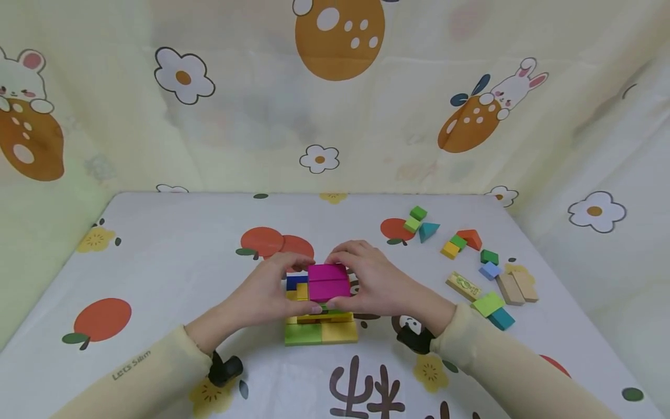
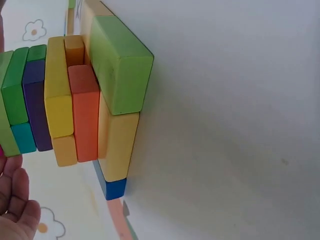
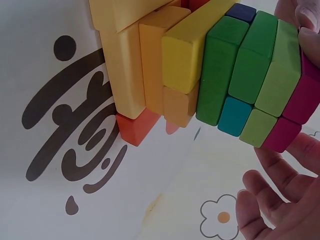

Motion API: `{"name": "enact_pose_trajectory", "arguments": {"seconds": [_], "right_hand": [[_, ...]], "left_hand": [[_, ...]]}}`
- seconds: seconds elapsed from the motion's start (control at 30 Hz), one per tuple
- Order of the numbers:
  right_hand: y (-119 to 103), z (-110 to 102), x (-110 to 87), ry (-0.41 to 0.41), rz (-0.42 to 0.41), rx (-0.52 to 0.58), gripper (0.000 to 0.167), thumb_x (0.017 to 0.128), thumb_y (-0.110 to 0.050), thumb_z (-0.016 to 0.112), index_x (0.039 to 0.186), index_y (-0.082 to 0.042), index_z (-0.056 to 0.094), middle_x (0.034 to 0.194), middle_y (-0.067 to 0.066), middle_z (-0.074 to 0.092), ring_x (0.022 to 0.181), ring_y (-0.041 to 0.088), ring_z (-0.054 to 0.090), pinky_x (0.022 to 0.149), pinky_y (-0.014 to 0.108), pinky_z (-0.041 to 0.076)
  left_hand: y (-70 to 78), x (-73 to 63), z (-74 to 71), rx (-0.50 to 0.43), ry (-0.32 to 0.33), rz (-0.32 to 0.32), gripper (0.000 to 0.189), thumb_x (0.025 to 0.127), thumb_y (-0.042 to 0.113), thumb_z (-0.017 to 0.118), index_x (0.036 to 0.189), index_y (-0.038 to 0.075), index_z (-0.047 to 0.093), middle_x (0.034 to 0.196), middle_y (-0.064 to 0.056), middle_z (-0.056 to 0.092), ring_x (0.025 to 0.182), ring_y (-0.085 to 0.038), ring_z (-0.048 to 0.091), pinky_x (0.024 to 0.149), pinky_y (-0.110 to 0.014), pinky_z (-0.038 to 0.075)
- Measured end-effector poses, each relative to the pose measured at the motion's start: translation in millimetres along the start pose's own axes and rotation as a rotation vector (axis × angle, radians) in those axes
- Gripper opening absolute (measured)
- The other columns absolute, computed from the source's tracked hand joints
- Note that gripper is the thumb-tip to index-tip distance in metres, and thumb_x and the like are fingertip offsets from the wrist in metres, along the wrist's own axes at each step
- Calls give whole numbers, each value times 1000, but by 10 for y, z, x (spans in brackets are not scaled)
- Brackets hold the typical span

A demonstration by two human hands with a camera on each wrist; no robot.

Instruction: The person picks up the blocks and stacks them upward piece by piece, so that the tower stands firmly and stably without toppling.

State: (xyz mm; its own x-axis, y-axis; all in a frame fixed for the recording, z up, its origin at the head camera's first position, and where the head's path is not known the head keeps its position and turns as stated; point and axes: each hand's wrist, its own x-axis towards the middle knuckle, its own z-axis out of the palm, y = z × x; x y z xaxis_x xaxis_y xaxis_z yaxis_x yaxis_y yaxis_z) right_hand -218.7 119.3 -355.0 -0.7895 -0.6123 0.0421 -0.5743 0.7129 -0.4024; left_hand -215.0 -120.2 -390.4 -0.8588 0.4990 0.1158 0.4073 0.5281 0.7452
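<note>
A stepped tower of coloured wooden blocks stands on the table, topped by two magenta blocks (image 1: 328, 283) side by side. My left hand (image 1: 269, 291) holds the magenta pair at its left side, thumb in front and fingers behind. From the right side my right hand (image 1: 374, 282) grips the same pair. Below them are light green blocks (image 3: 282, 62), a green block (image 3: 222, 70), a yellow block (image 3: 184, 60) and an orange-red block (image 2: 85, 112). A light green block (image 1: 303, 334) and a pale yellow block (image 1: 339, 332) lie at the front of the base.
Loose blocks lie to the right: a teal triangle (image 1: 428, 231), a red-orange triangle (image 1: 470, 238), a printed yellow block (image 1: 463, 286), plain wooden blocks (image 1: 510, 289), a light green block (image 1: 488, 304) and a teal block (image 1: 501, 319). A patterned cloth covers the table (image 1: 173, 256).
</note>
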Motion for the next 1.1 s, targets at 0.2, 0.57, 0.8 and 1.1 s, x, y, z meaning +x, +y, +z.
{"name": "enact_pose_trajectory", "arguments": {"seconds": [0.2,0.57,0.8,1.1], "right_hand": [[-8,0,3,-3,3,-5,54,83,-39,82,126,-12,64,138,8,58,133,27,47,100,51,49],[-12,-1,30,-31,25,23,55,83,-36,82,129,-12,62,136,7,58,129,25,49,94,44,53],[20,-13,57,-36,-4,7,55,83,-35,83,127,-11,63,125,3,62,118,20,52,87,35,53],[9,22,62,-34,8,3,58,82,-34,83,129,-9,62,123,2,62,115,18,53,85,32,53]], "left_hand": [[-10,5,20,9,22,13,69,74,35,91,131,9,63,127,-4,67,121,-30,64,100,-54,53],[-28,52,21,15,30,33,58,75,30,91,123,9,68,117,-3,71,113,-29,65,94,-51,55],[-12,79,-7,19,1,21,57,76,29,90,124,8,68,117,-3,71,113,-29,65,93,-51,56],[-20,88,-7,-2,-15,9,55,75,26,90,122,8,68,116,-3,70,114,-29,64,96,-52,55]]}}
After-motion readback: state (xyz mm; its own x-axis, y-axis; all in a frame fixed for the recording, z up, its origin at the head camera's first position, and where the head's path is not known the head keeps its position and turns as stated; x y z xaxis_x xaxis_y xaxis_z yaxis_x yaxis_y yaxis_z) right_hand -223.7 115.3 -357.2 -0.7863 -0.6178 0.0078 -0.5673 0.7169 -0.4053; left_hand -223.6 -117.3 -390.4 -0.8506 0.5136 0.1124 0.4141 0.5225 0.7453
